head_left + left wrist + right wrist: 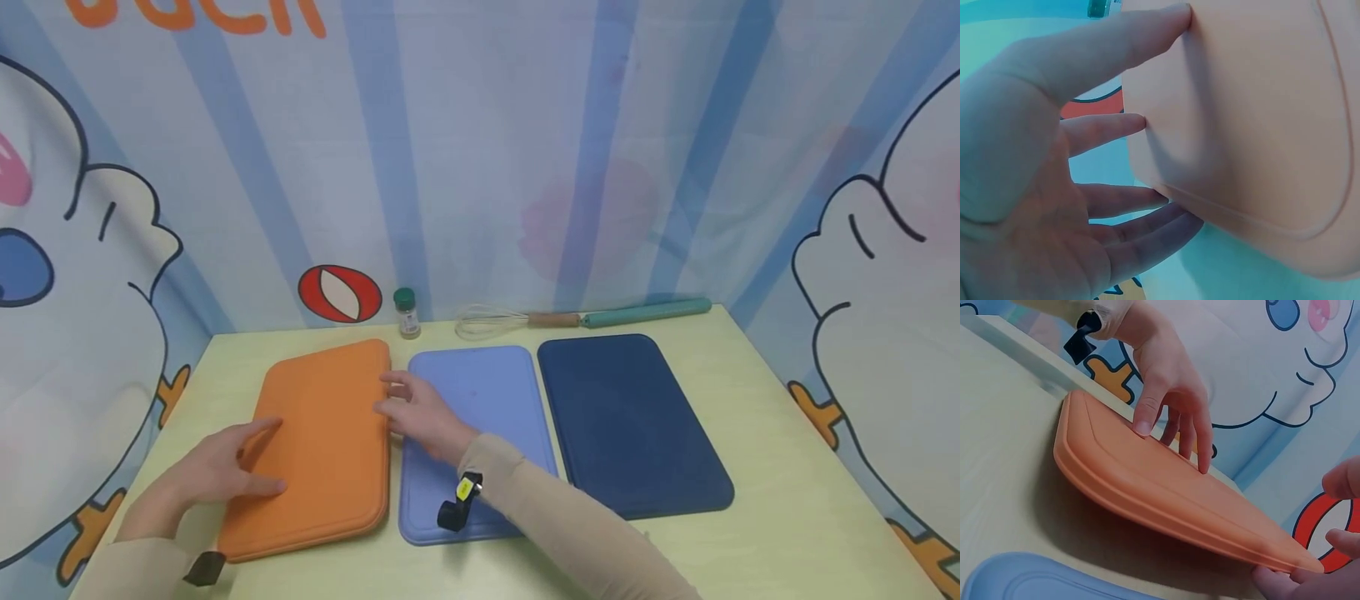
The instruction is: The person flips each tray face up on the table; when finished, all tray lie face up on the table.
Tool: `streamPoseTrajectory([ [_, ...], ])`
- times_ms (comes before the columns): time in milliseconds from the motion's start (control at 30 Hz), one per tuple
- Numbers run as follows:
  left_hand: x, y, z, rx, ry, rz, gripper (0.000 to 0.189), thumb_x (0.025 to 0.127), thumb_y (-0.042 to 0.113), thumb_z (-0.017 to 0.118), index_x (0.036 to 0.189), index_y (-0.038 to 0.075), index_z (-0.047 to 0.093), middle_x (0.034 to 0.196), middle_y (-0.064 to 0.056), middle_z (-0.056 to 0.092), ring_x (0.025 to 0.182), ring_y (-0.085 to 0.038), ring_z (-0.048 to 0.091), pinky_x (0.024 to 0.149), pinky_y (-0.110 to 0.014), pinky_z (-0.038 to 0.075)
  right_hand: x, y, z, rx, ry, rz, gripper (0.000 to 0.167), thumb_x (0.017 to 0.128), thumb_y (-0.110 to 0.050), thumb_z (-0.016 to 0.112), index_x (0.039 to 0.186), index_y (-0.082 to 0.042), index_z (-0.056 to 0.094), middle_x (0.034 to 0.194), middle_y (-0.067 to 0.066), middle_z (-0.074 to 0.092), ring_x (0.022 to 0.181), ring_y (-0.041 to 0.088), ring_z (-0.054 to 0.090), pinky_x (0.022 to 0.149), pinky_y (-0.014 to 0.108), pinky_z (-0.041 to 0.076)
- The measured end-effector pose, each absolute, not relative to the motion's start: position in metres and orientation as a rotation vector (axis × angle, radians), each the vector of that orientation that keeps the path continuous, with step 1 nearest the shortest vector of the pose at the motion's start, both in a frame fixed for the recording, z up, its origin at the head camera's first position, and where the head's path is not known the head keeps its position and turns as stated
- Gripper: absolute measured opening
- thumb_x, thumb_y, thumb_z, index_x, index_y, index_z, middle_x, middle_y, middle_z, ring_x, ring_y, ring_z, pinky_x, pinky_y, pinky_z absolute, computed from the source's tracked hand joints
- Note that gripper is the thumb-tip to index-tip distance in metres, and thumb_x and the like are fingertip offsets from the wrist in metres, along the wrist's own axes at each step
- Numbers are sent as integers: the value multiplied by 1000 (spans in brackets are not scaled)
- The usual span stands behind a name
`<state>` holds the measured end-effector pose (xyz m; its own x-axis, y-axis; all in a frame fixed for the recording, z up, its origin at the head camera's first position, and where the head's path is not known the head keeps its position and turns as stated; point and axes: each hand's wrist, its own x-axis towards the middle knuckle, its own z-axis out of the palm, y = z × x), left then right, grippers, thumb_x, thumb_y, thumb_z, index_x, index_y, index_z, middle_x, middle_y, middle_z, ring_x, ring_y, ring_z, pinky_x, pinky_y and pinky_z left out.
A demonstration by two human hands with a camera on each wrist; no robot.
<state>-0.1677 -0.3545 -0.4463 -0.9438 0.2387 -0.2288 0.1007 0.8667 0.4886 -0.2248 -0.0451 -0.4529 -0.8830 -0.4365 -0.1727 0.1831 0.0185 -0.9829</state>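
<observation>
Board [330, 450], smooth, orange (round-cornered)

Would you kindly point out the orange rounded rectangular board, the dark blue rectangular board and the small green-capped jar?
Orange rounded rectangular board [330, 442]: head view, middle of top face.
Dark blue rectangular board [633, 425]: head view, middle of top face.
Small green-capped jar [408, 320]: head view, body below cap.

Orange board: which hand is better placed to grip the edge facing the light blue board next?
Right, likely. The right hand is at that edge of the orange board, over the light blue board; the left hand is at the opposite side, so would have to reach across.
</observation>
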Motion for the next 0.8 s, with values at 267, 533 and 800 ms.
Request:
streamPoseTrajectory([
  [267,-167,-359,-443,235,2699,766,103,82,44,90,157,-5,39,155,-39,40,125,-61,55,98,-66,51,-232,-43,-455,-276,1823,-1968,60,99,-1,65,155,-3,47,155,18,49,127,27,62,100,38,57],
  [533,-168,-363,-445,232,2675,801,101,85,44,86,160,-1,35,157,-39,38,123,-58,56,94,-64,53,-239,-39,-452,-341,1839,-1972,65,94,3,68,155,-4,48,153,13,53,128,23,61,101,37,56],
  [800,-169,-365,-448,271,2640,876,96,87,40,85,161,3,35,160,-35,36,124,-55,57,93,-60,55,-244,-38,-449,-324,1795,-2027,66,91,13,69,153,0,50,149,18,56,127,31,64,99,37,58],
])
